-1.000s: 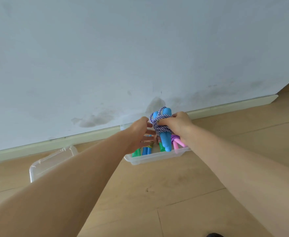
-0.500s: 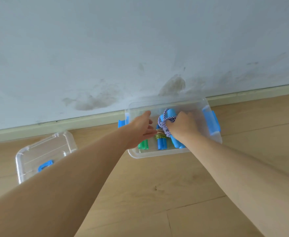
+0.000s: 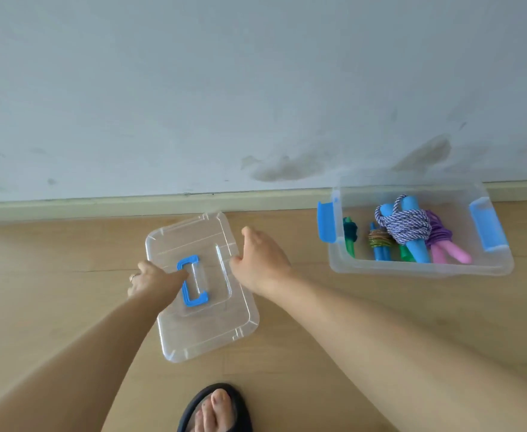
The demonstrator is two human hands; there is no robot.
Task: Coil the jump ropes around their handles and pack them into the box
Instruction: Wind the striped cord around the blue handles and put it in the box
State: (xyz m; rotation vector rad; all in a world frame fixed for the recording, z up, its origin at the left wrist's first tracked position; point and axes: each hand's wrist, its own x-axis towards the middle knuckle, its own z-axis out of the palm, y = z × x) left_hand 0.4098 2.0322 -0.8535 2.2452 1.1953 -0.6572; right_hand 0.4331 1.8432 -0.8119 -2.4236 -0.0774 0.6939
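Note:
The clear plastic box with blue side latches stands on the wooden floor at the right, against the wall. Inside lies a blue-handled jump rope wound with purple-white cord, resting on top of a pink-handled rope, a green one and another blue one. The clear lid with a blue handle lies flat on the floor left of the box. My left hand curls over the lid's left edge. My right hand touches the lid's right edge with relaxed fingers.
A pale wall and baseboard run right behind the box and lid. My foot in a dark sandal stands at the bottom of the view, just in front of the lid.
My right hand let go of the blue-handled rope, which now lies in the box. Both hands moved left from the box to the lid, and my view swung left.

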